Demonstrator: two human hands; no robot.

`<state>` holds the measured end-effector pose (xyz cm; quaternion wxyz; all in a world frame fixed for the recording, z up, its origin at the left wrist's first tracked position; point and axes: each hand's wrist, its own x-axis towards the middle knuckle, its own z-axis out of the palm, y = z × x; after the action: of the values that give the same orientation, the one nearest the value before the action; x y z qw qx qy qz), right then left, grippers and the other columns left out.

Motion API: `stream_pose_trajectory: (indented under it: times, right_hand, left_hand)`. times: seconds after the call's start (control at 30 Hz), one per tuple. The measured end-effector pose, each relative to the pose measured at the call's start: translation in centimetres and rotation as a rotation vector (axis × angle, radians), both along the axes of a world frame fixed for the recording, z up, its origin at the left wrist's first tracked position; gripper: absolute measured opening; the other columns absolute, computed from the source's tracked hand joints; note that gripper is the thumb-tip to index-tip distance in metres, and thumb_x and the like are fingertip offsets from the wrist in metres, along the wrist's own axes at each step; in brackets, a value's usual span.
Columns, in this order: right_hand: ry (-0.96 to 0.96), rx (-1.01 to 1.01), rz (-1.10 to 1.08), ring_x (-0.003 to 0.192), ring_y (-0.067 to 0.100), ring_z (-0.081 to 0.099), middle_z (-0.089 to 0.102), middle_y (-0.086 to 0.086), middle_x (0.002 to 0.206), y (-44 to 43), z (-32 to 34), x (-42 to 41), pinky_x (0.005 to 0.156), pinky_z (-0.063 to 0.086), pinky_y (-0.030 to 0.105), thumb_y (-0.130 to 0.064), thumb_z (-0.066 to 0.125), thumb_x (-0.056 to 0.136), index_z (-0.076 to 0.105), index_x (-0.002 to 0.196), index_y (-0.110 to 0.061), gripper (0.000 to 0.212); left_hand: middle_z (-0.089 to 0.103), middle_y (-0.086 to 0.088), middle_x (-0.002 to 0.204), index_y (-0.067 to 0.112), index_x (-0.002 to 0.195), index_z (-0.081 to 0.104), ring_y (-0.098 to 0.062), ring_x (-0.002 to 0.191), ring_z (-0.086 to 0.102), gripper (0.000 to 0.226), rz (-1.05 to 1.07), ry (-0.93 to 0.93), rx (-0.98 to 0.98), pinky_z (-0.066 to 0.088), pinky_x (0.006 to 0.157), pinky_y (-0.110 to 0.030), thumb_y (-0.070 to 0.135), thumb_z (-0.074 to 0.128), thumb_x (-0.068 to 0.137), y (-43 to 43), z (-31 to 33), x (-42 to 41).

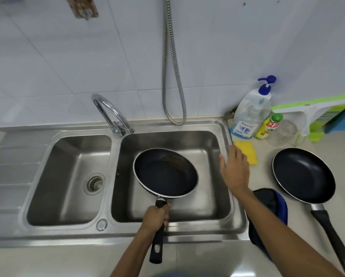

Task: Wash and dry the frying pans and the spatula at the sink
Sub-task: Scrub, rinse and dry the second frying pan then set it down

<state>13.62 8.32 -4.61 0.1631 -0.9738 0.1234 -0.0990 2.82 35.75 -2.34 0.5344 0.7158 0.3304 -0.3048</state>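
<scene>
My left hand (156,216) grips the black handle of a dark frying pan (165,172), which hangs over the right basin of the steel sink (223,222). A brownish greasy patch shows near the pan's far rim. My right hand (234,168) hovers with straight fingers over the sink's right edge, just short of a yellow sponge (246,152). A second black frying pan (302,174) lies on the counter at the right, handle toward me. No spatula shows in this view.
A chrome tap (111,112) stands between the two basins; a metal hose (173,76) hangs down the tiled wall. Behind the sponge are a soap pump bottle (249,114), a small yellow bottle (268,126), a glass jar (283,132) and a green squeegee (311,110). A dark blue cloth (271,206) lies under my right forearm.
</scene>
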Motion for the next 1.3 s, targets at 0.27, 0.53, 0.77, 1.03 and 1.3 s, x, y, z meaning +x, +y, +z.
stream_pose_trajectory:
  times: [0.27,0.53,0.77,1.03,1.3]
  right_hand:
    - [0.871,0.745,0.003,0.085,0.025,0.071,0.067,0.008,0.103,11.9,2.9,-10.1,0.075,0.063,0.045,-0.063,0.041,0.098,0.050,0.114,-0.023,0.045]
    - [0.876,1.224,-0.326,0.082,0.031,0.075,0.069,0.018,0.099,16.5,4.0,-14.5,0.064,0.063,0.050,-0.052,0.039,0.104,0.045,0.109,-0.018,0.035]
    - [0.706,1.380,-0.354,0.083,0.034,0.072,0.071,0.021,0.101,17.3,2.3,-17.6,0.061,0.059,0.044,-0.055,0.035,0.103,0.055,0.112,-0.035,0.029]
    - [0.547,1.092,-0.144,0.052,0.023,0.067,0.072,0.008,0.072,17.3,2.2,-17.6,0.047,0.054,0.031,-0.065,0.022,0.102,0.044,0.131,-0.051,0.039]
    - [0.576,1.104,-0.024,0.054,0.013,0.064,0.064,-0.006,0.064,16.7,0.3,-16.0,0.056,0.053,0.031,-0.060,0.026,0.104,0.037,0.141,-0.060,0.039]
  left_hand:
    - [0.060,-0.008,0.051,0.006,0.064,0.062,-0.019,0.043,0.056,0.060,0.037,-0.051,-0.039,0.048,0.053,-0.024,0.046,0.044,0.106,-0.7,-1.5,0.1]
    - [0.070,-0.014,0.084,0.004,0.088,0.069,-0.032,0.087,0.066,0.061,-0.001,-0.090,0.012,0.049,0.076,-0.037,0.046,0.029,0.108,-2.6,-2.3,-1.3]
    - [0.072,-0.010,0.079,0.007,0.081,0.071,-0.027,0.080,0.068,0.068,0.018,-0.136,-0.069,0.049,0.068,-0.034,0.052,0.029,0.108,-3.0,-2.8,-2.8]
    - [0.076,-0.008,0.082,0.012,0.084,0.074,-0.020,0.081,0.073,0.072,0.027,-0.188,-0.112,0.049,0.063,-0.026,0.060,0.024,0.105,-3.3,-2.5,-3.1]
    - [0.073,-0.010,0.071,0.013,0.084,0.072,-0.022,0.059,0.067,0.075,0.049,-0.186,-0.064,0.049,0.050,-0.027,0.068,0.024,0.102,-2.8,-2.3,-2.2]
